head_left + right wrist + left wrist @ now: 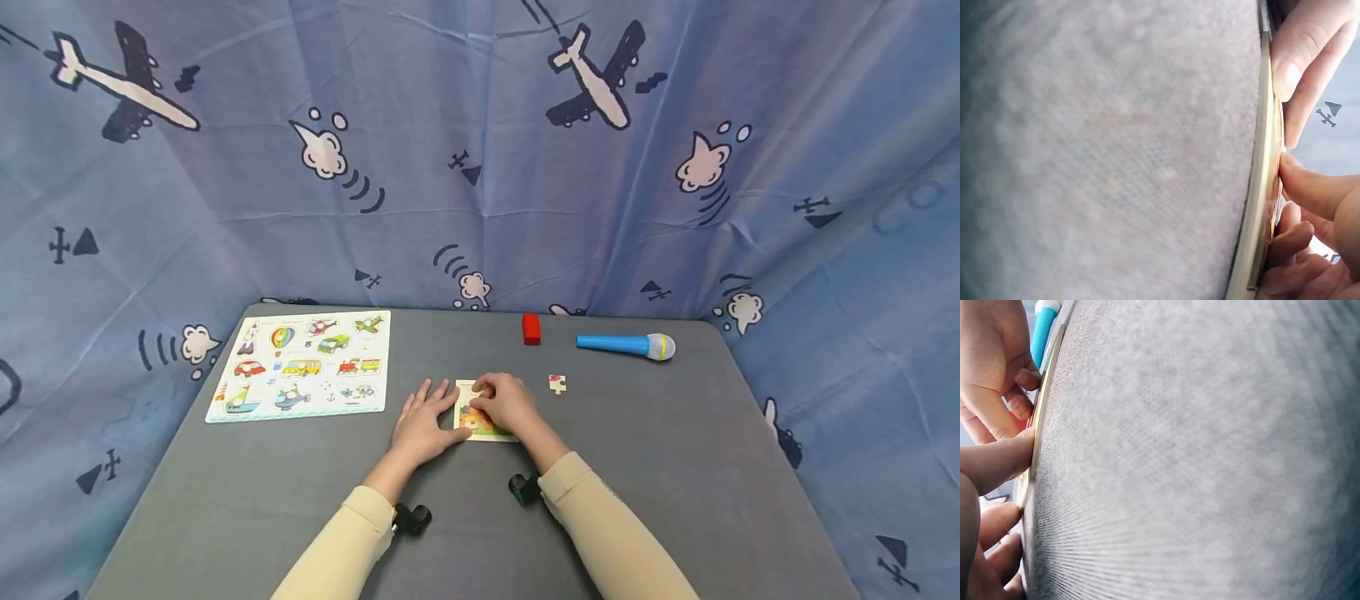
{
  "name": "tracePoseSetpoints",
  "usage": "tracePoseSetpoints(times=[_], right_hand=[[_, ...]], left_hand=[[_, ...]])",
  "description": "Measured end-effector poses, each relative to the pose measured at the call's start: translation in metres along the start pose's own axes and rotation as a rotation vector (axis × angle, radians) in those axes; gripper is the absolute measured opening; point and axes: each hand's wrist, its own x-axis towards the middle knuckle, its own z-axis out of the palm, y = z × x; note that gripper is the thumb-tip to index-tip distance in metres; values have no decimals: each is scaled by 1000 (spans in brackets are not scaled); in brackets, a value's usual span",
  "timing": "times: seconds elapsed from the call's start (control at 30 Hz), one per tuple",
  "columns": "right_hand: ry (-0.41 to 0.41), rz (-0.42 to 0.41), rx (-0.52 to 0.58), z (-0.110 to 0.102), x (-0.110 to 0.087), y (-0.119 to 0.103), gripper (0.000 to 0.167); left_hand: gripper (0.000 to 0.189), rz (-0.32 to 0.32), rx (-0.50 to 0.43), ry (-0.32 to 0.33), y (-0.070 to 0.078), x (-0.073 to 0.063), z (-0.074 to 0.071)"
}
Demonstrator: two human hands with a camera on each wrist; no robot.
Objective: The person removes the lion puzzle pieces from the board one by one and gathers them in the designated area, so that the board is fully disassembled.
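A small jigsaw puzzle (467, 392) in a pale wooden frame, with a coloured picture, lies flat on the grey table. My left hand (422, 427) is spread at its left side, the thumb on the lower left corner and the fingertips near the upper left edge. Over the upper part of the puzzle, my right hand (510, 405) has curled fingers and pinches at a puzzle piece, which the fingers mostly hide. Seen edge-on in the right wrist view, the puzzle frame (1255, 206) has the right thumb (1310, 181) touching its face.
A loose jigsaw piece (557, 384) lies right of the puzzle. Beyond it are a red block (531, 329) and a blue toy microphone (615, 344). A large white vehicle picture board (300, 408) lies at the left. A blue patterned curtain (420, 167) hangs behind the table.
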Motion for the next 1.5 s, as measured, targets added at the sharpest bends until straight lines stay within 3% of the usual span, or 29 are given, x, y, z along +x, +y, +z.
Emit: tracePoseSetpoints(times=[0.33,0.77,0.93,1.1,1.4,1.5], right_hand=[[46,47,63,1,-5,1,18],[106,-40,135,0,-8,6,13],[82,-13,92,0,-5,5,27],[45,26,69,-3,-3,5,24],[83,20,281,-10,-2,8,13],[92,48,322,-22,-4,9,18]], left_hand=[[78,2,0,-6,0,-1,0],[77,4,1,-3,1,-1,-3],[78,1,3,-3,0,-1,-1],[78,2,10,-2,0,0,0],[78,-7,11,-9,1,0,-1],[78,-8,16,-13,1,1,0]])
